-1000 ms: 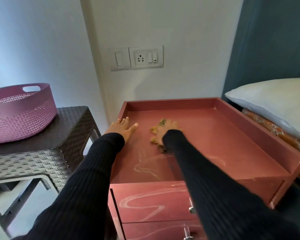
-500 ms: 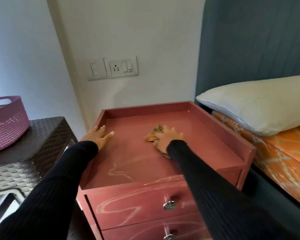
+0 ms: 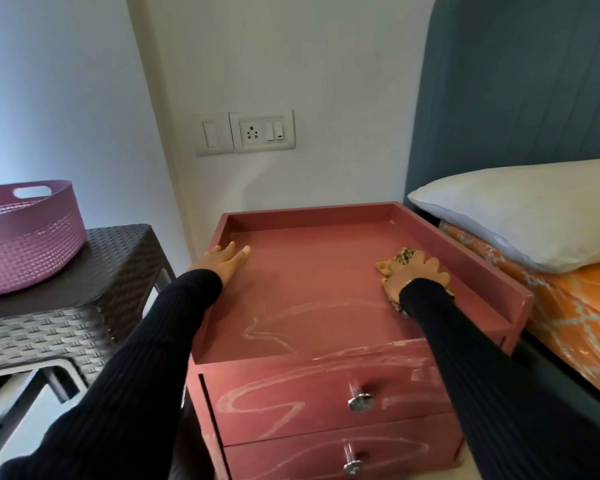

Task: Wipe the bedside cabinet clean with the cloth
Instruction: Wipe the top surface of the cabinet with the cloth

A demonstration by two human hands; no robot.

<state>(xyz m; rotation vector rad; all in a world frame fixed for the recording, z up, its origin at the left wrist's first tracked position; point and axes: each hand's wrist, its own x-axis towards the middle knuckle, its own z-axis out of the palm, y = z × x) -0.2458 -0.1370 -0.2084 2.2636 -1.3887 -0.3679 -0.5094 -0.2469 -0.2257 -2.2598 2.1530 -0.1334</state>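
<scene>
Two drawer fronts (image 3: 326, 403) closest to me are streaked with pale chalky squiggles, and each has a shiny knob (image 3: 360, 400), so those are clearly not done yet. Just past them, the near part of the bedside cabinet (image 3: 291, 327) top has another whitish scribble running across it.

Further in, my right hand (image 3: 417, 276) is pressing the cloth (image 3: 399, 258) flat on the top, right up near the right-hand rim. Fingers are spread over it and curled a bit round the wad; the yellowish patterned cloth pokes out in front of and behind the hand. My left hand (image 3: 225, 258) lies at the left rim, fingers straight and close together, holding nothing, seemingly just steadying the cabinet.

How I'd do this bit well: keep the palm flat, push right into the corner where the rim meets the top, then drag overlapping strokes back toward me to catch that squiggle instead of smearing it around. Refold the cloth if it loads up with dust. Drawers after that, working round the knobs.

Beyond the cabinet there's a switch plate (image 3: 245, 133) on the wall, a pillow (image 3: 520, 209) on the bed to the right, and a pink basket (image 3: 25, 233) on a woven stool (image 3: 84, 289) to the left. No brand names or writing I can read anywhere.
</scene>
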